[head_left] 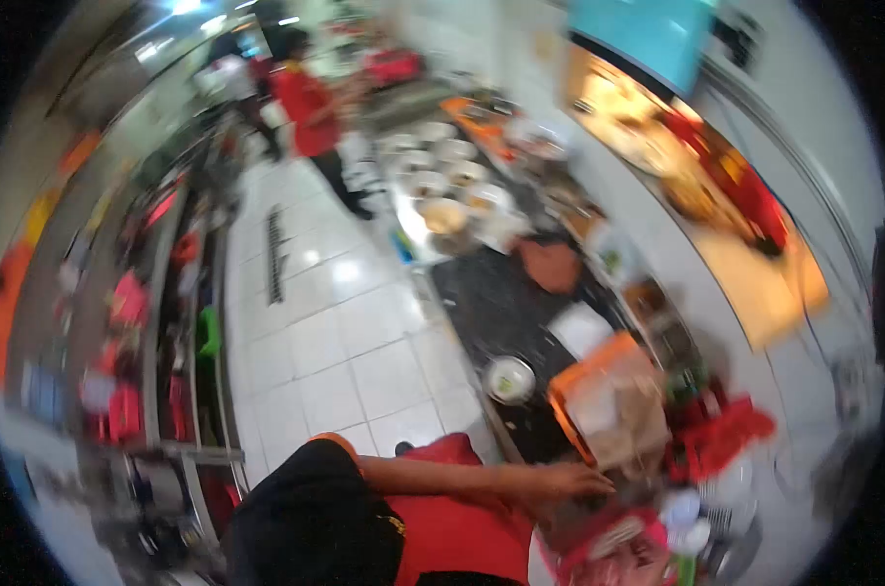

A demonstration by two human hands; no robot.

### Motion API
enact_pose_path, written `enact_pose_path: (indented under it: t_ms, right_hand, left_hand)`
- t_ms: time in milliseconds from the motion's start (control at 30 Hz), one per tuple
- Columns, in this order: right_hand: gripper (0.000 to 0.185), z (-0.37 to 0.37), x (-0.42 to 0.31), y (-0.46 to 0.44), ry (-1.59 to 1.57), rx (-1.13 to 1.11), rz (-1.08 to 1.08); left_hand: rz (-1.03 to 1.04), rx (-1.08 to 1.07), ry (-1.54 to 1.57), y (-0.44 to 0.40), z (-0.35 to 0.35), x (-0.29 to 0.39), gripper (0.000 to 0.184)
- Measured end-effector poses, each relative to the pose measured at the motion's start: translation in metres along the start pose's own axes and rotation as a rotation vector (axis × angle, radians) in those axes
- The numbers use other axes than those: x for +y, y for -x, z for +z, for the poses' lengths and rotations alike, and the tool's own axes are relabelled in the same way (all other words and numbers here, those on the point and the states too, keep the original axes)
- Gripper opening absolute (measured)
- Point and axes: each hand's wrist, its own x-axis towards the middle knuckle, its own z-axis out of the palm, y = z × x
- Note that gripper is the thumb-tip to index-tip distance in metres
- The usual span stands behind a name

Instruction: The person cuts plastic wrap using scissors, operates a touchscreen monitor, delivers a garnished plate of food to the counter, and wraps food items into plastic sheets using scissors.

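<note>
Presently reaching across the red front of the body, bare-armed below a black sleeve (306, 518) with an orange edge, with the left grip (568, 480) held out toward the near end of the bench (482, 298). With fingers extended, but too blurred to tell whether clasping something or released. Unable to tell the state of the right grip, outside the view.

Just past the left grip, on the bench: an orange tray (566, 405), with brown and whitish wrapping (628, 410) lying in it. On the body side of the same grip, very near: a pink-edged bundle (623, 555) with pale markings. To the right of both, a red crumpled item (724, 439) and some white rounded containers (685, 523).

Left of the tray, on the black top, a white bowl (510, 380) with something green inside. Farther along, a white flat piece (579, 330), a reddish-brown item (548, 264), then a cluster of pale bowls (429, 185). Beyond, standing on the white-tiled floor (384, 376), a person in a red top (306, 107). Along the left, long shelving (154, 322) with blurred pink, red and green things.
</note>
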Motion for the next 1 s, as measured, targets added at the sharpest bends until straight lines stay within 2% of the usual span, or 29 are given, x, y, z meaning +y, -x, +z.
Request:
enact_pose_path:
  t_ms: [33, 100, 167, 233, 267, 300, 333, 367, 433, 467, 500, 567, 600, 633, 700, 767, 833, 867, 900, 967, 1000]
  right_hand:
    - [0.017, 0.022, 0.021, -0.041, -0.439, -0.094, 0.008]
    - [0.011, 0.116, 0.016, -0.080, 0.615, -0.261, -0.328]
    - [0.013, 0.215, -0.015, -0.080, 0.616, -0.477, -0.394]
    - [0.014, 0.294, -0.030, -0.075, 0.611, -0.672, -0.425]
    - [0.015, 0.327, -0.030, -0.077, 0.591, -0.715, -0.369]
    - [0.015, 0.360, -0.029, -0.076, 0.575, -0.756, -0.310]
    - [0.016, 0.399, -0.035, -0.067, 0.895, -0.672, -0.494]
    - [0.016, 0.407, 0.011, -0.136, 0.925, -0.747, -0.301]
    - [0.016, 0.423, 0.101, -0.273, 1.023, -0.861, 0.085]
    - [0.009, 0.476, 0.073, -0.178, 0.901, -0.976, -0.756]
    - [0.009, 0.515, 0.077, -0.152, 0.912, -1.050, -0.764]
    - [0.005, 0.572, 0.086, -0.127, 0.801, -0.933, -0.716]
    - [0.003, 0.592, 0.080, -0.122, 0.878, -1.142, -0.706]
    - [0.003, 0.615, 0.084, -0.128, 0.887, -1.200, -0.704]
    - [0.008, 0.664, 0.102, -0.141, 0.732, -1.601, -0.788]
    - [0.014, 0.702, 0.122, -0.149, 0.745, -1.672, -0.802]
    - [0.017, 0.747, 0.115, -0.130, 1.301, -1.605, -0.607]
    - [0.020, 0.769, 0.117, -0.137, 1.328, -1.807, -0.495]
    - [0.020, 0.784, 0.141, -0.157, 1.326, -1.848, -0.484]
    - [0.018, 0.800, 0.195, -0.205, 1.020, -1.841, -0.368]
    - [0.024, 0.816, 0.194, -0.214, 0.931, -2.122, -0.914]
  left_hand:
    - [0.034, 0.127, -0.034, 0.020, -0.007, 0.012, 0.097]
    - [-0.017, 0.176, -0.103, 0.070, -0.029, 0.021, 0.106]
    - [-0.077, 0.320, -0.271, 0.125, -0.052, 0.019, 0.105]
    - [0.023, 0.509, -0.325, 0.189, -0.077, 0.025, 0.075]
    - [-0.089, 0.590, -0.346, 0.217, -0.092, 0.047, 0.062]
    - [-0.125, 0.652, -0.384, 0.248, -0.098, 0.053, 0.062]
    - [-0.226, 0.702, -0.468, 0.280, -0.102, 0.060, 0.061]
    - [-0.335, 0.754, -0.550, 0.312, -0.105, 0.069, 0.060]
    - [-0.402, 0.922, -0.648, 0.366, -0.100, 0.078, 0.062]
    - [-0.514, 0.935, -0.625, 0.394, -0.097, 0.081, 0.068]
    - [-0.620, 0.948, -0.591, 0.417, -0.093, 0.087, 0.074]
    - [-0.710, 1.067, -0.604, 0.452, -0.085, 0.095, 0.080]
    - [-0.732, 1.170, -0.648, 0.468, -0.079, 0.100, 0.082]
    - [-0.757, 1.267, -0.695, 0.479, -0.078, 0.102, 0.084]
    - [-0.856, 1.341, -0.665, 0.502, -0.076, 0.122, 0.084]
    - [-0.952, 1.394, -0.624, 0.521, -0.078, 0.129, 0.084]
    - [-1.057, 1.467, -0.744, 0.539, -0.081, 0.128, 0.081]
    - [-1.089, 1.488, -0.748, 0.547, -0.084, 0.130, 0.081]
    - [-1.121, 1.536, -0.756, 0.555, -0.088, 0.133, 0.080]
    - [-1.189, 1.605, -0.755, 0.563, -0.096, 0.137, 0.079]
    - [-1.261, 1.619, -0.713, 0.568, -0.102, 0.142, 0.080]
